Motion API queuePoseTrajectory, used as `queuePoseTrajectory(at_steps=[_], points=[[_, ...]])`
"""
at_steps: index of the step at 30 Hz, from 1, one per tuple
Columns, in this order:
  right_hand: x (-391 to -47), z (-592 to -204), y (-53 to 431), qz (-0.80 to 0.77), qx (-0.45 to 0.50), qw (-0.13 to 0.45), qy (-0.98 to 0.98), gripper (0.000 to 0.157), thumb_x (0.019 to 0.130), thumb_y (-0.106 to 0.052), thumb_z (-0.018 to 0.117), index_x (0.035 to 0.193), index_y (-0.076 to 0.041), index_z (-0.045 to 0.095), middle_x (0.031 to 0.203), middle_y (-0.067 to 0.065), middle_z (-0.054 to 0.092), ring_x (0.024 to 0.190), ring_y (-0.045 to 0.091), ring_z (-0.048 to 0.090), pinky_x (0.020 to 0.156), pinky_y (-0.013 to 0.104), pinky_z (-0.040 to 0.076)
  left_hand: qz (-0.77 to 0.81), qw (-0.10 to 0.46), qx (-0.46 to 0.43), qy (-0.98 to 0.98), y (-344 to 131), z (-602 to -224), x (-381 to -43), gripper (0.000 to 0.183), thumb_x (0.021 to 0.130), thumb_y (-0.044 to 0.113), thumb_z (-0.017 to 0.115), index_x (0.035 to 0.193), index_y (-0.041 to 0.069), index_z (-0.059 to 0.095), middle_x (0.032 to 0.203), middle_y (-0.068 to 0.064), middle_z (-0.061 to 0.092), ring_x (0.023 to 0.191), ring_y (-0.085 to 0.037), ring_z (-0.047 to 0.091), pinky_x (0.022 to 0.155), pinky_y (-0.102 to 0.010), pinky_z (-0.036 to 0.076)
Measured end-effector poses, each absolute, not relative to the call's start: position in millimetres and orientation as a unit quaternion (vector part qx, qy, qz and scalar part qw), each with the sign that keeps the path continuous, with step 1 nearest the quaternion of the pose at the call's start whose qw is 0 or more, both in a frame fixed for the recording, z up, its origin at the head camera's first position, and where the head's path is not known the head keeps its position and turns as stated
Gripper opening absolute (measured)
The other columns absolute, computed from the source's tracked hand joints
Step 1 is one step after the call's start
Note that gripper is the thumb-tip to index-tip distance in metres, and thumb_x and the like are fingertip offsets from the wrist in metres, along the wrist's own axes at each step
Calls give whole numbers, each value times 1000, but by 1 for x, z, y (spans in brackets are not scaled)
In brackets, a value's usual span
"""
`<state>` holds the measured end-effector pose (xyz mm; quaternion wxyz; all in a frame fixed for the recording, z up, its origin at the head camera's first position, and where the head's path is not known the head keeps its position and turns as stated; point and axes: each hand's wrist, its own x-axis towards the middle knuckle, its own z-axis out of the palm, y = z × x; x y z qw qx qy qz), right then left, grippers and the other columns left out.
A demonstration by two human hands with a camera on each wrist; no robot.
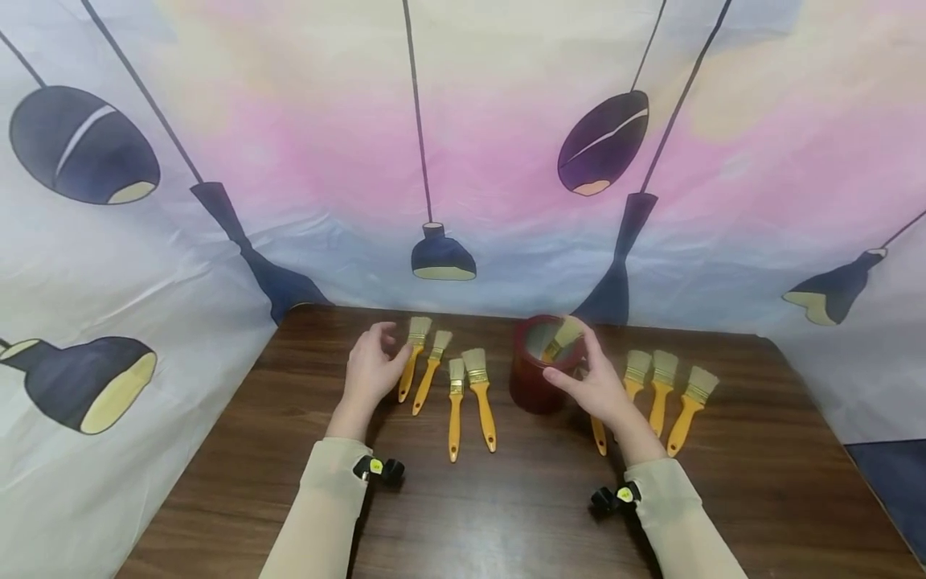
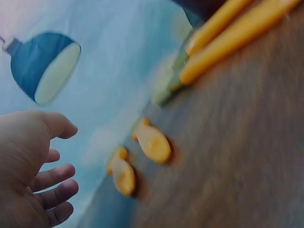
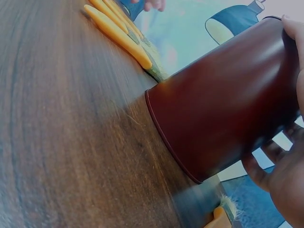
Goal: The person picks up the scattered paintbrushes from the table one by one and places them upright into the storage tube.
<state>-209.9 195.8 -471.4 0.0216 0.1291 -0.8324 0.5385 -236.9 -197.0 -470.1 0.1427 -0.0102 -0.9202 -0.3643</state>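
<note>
My right hand [image 1: 596, 382] holds a dark red cylindrical cup [image 1: 526, 386] near its mouth, thumb at the near rim and fingers around the right side. In the right wrist view the cup [image 3: 223, 102] stands on the table. One paintbrush [image 1: 567, 334] leans inside it, bristles up, beside my index finger. My left hand [image 1: 371, 366], fingers relaxed and holding nothing, hovers beside a flat paintbrush [image 1: 408, 374] and a narrower paintbrush [image 1: 428, 382]. Two more, a narrow paintbrush [image 1: 454, 414] and a wide paintbrush [image 1: 483, 406], lie between that pair and the cup.
Right of my right hand lie three yellow-handled brushes, among them a middle brush [image 1: 660, 394] and an outer brush [image 1: 690, 414]. Everything rests on a dark wooden table [image 1: 463, 515]. Behind its far edge hangs a cloth backdrop [image 1: 347, 161] printed with lamps.
</note>
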Motion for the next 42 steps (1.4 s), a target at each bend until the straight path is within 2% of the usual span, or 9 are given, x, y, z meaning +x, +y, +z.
queuePoseTrajectory(at_steps=[9,14,19,30,37,42], points=[[-209,-472,198,540,130,18,-831,94,99,-34,84,172,-33,25,165,21,42,149,56,44,115,73,41,-330,92,17,-939,-208,-487,-241,70,100,34,79,155,0,52,125,-25,66,114,-43,63,97,-62,51],[-211,-471,197,538,133,19,-832,94,99,-35,84,172,-34,24,166,20,41,149,55,44,115,74,40,-320,66,19,-945,-210,-489,-241,79,99,38,79,159,-2,47,128,-27,63,116,-44,63,99,-63,51],[-211,-470,196,533,134,16,-835,95,99,-36,84,172,-33,24,165,21,42,149,55,44,115,73,41,-309,55,23,-949,-210,-489,-240,80,98,38,81,156,-6,49,125,-27,64,113,-44,64,99,-62,51],[-209,-465,194,524,125,13,-842,96,98,-34,84,173,-30,23,161,22,46,147,54,46,113,72,43,-294,41,28,-954,-209,-485,-239,53,96,21,76,140,-6,65,118,-23,68,109,-43,65,96,-61,52],[-211,-466,195,529,129,14,-838,96,98,-31,84,172,-29,24,161,22,46,146,52,48,113,70,44,-267,44,15,-963,-206,-485,-238,41,102,22,80,133,-5,72,116,-23,69,108,-42,66,94,-60,53],[-209,-466,196,532,131,15,-836,96,98,-29,83,173,-28,23,161,23,46,147,52,47,114,71,43,-267,46,9,-963,-203,-485,-237,37,104,18,77,132,-6,72,115,-23,70,106,-41,67,93,-60,53]])
